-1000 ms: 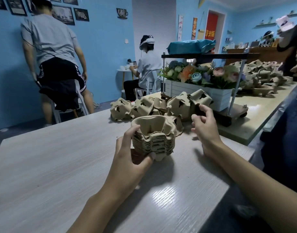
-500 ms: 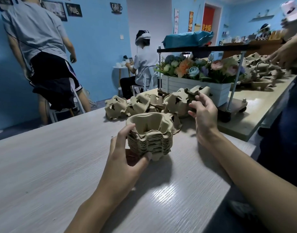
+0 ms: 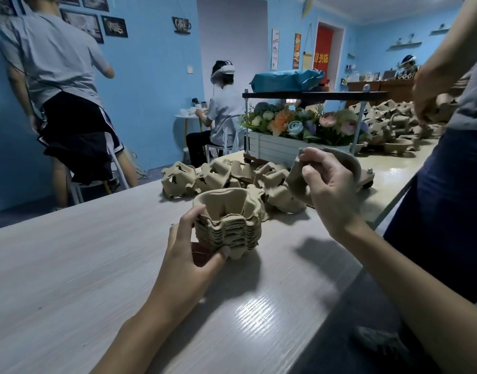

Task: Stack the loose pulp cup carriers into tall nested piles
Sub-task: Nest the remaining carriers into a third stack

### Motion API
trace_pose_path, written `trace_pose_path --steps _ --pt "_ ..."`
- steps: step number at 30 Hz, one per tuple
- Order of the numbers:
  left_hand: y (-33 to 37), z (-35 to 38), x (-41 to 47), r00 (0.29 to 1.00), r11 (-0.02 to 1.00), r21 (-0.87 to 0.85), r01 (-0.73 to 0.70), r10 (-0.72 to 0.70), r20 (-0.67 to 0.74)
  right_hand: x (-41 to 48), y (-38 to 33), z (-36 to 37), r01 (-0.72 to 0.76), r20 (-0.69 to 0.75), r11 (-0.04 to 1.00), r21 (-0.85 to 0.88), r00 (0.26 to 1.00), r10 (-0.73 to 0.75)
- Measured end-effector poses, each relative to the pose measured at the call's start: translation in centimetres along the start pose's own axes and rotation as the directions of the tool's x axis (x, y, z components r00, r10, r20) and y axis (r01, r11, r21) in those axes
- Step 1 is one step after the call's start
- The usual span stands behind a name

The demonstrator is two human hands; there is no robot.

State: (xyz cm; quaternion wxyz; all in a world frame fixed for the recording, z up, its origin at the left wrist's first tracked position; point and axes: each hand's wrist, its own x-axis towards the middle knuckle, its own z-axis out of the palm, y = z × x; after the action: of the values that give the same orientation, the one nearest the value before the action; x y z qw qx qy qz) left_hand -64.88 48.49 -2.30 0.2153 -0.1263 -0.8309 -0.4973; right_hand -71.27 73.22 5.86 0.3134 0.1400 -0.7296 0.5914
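My left hand [image 3: 189, 255] is clamped on the nested pile [image 3: 226, 225], thumb curled under its near lower side and fingers wrapped round the left of the rim. The pile stands upright on the table [image 3: 70, 265], cups open to the top. My right hand [image 3: 329, 190] pinches one loose carrier [image 3: 295, 182] and holds it in the air, up and to the right of the pile and apart from it. Just behind the pile lies the heap of loose carriers [image 3: 221, 176], its nearest pieces touching or nearly touching the pile's back rim; I cannot tell which. To the left of the pile the tabletop runs wide and bare. To the right the table's edge cuts diagonally under my right forearm, so there is little surface on that side. Beyond the heap a flower box [image 3: 280, 147] sits on a wheeled rack near the far edge. A standing person [image 3: 453, 184] crowds the right border, cut off by the frame, hands blurred over a second table [image 3: 388, 168] strewn with more carriers. My left palm hides the pile's near-left flank, and my right fingers cover much of the held carrier, so I cannot make out its full shape. I cannot count the pile's layers surely.
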Motion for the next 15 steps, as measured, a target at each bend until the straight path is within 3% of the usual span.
trace_pose_path --steps 4,6,10,15 --pt "0.2 0.1 0.0 0.999 1.000 -0.009 -0.020 0.020 -0.032 -0.7 -0.8 -0.7 0.030 0.063 0.999 0.016 0.998 -0.031" --pt "0.7 0.1 0.0 0.997 0.999 -0.042 -0.026 0.023 -0.075 -0.8 -1.0 -0.4 0.016 0.178 1.000 -0.021 0.984 -0.012" --pt "1.4 0.1 -0.1 0.989 0.996 -0.093 -0.003 -0.011 -0.150 -1.1 0.3 0.1 -0.034 0.464 0.993 -0.112 0.882 0.083" --pt "1.5 -0.3 -0.3 0.979 0.998 -0.067 -0.004 -0.010 -0.205 -2.1 2.0 -0.3 0.049 0.580 0.977 -0.208 0.811 0.083"
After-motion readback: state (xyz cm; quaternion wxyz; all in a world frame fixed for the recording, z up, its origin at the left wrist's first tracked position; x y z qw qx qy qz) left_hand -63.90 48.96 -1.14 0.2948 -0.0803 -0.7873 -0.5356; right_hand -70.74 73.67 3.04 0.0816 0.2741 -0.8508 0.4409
